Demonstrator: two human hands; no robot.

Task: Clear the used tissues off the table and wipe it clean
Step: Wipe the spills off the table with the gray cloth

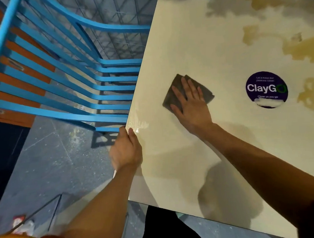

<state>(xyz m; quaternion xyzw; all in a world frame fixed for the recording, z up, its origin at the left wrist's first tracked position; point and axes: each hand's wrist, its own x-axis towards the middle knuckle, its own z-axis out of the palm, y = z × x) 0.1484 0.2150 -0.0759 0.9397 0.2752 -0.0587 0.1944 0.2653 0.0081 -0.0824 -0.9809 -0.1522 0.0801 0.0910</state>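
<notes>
Looks like we're mid-wipe: the right hand [190, 105] lies flat with straight fingers, pressing the grey cloth [169, 97] onto the table [184, 43] near its left edge, and the left hand [126, 150] curls over that same edge to grip it. I'd say the near-left part is mostly done, it looks wet and shiny. The brown stains [299, 49] toward the far right corner aren't wiped yet, and a small pale scrap [296, 36] among them might be tissue, too blurry to tell.
</notes>
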